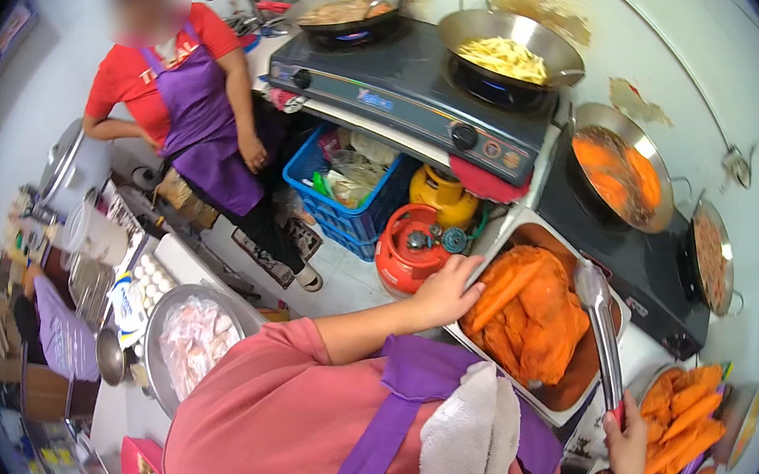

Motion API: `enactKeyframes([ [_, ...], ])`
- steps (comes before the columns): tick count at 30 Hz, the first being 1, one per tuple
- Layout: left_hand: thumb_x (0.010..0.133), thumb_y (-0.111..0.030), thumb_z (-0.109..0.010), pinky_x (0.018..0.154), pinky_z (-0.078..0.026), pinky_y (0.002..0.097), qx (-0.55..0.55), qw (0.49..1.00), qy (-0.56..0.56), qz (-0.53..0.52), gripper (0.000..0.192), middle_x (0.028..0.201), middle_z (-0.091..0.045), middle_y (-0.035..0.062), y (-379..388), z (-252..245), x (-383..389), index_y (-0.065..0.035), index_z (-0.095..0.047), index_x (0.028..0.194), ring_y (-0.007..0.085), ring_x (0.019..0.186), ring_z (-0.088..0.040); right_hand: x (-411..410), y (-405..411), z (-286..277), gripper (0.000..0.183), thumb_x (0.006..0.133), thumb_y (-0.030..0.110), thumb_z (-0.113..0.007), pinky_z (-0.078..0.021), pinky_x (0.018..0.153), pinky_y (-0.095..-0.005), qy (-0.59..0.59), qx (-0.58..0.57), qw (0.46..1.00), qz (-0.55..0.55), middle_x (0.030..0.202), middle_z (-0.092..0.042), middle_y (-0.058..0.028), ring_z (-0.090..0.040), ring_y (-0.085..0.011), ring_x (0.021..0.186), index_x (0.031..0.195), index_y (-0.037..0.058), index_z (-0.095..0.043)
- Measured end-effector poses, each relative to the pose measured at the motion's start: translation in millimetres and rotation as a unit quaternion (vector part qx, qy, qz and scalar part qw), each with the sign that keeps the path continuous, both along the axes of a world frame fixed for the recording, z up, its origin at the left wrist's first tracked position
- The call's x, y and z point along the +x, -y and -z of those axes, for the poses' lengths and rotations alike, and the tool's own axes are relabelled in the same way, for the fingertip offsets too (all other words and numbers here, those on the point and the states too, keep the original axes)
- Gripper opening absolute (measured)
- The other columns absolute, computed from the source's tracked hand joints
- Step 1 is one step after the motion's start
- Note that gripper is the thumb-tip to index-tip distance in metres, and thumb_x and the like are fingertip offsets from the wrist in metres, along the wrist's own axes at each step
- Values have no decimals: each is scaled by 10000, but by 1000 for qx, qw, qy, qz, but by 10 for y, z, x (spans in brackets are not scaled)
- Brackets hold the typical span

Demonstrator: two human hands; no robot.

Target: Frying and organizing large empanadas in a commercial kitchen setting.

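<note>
In front of me a deep stainless-steel food pan [513,221] holds large orange-coated pieces that look like marinated chicken [529,310]. My left hand [447,290] grips its near-left rim, fingers over the edge. Metal tongs [605,340] with a red handle are held in my right hand [626,444]. Their tips rest over the pan's right side, next to the orange pieces, with nothing seen between them. Orange sauce stains the pan's inner wall. Just beyond, a wok [660,206] holds similar orange pieces in bubbling oil.
A two-burner gas stove [401,109] carries a wok of yellow strips [505,58] and another wok [349,12]. Red [409,251] and yellow gas cylinders [444,195] stand below, beside a blue crate [340,211]. Another person [192,96] sits at left. More orange pieces [685,419] lie at right.
</note>
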State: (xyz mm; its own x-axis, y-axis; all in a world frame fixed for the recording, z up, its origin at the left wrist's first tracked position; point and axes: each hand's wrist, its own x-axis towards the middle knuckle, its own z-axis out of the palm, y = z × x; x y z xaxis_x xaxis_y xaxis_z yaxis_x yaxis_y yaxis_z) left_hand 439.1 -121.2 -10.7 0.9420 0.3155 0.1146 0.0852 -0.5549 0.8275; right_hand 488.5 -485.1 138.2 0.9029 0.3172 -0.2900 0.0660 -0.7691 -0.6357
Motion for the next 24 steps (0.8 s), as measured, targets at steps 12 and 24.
enactKeyframes([
  [12, 795, -263, -542, 820, -434, 455, 35, 999, -33, 0, 547, 1143, -431, 195, -5, -28, 13, -94, -327, 1270, 408, 953, -518, 0, 29, 731, 397, 890, 260, -505, -358, 407, -193, -185, 377, 901, 108, 699, -487, -26, -432, -89, 467, 1197, 24, -416],
  [24, 714, -335, -637, 964, -352, 348, -124, 986, -94, 51, 865, 1235, -390, 317, -184, 321, 174, 60, -192, 1341, 361, 1147, -440, 209, 402, 1434, 284, 751, 4, -577, -373, 409, -220, 25, 192, 944, 268, 683, -475, -5, -432, -87, 470, 1005, 52, -459],
])
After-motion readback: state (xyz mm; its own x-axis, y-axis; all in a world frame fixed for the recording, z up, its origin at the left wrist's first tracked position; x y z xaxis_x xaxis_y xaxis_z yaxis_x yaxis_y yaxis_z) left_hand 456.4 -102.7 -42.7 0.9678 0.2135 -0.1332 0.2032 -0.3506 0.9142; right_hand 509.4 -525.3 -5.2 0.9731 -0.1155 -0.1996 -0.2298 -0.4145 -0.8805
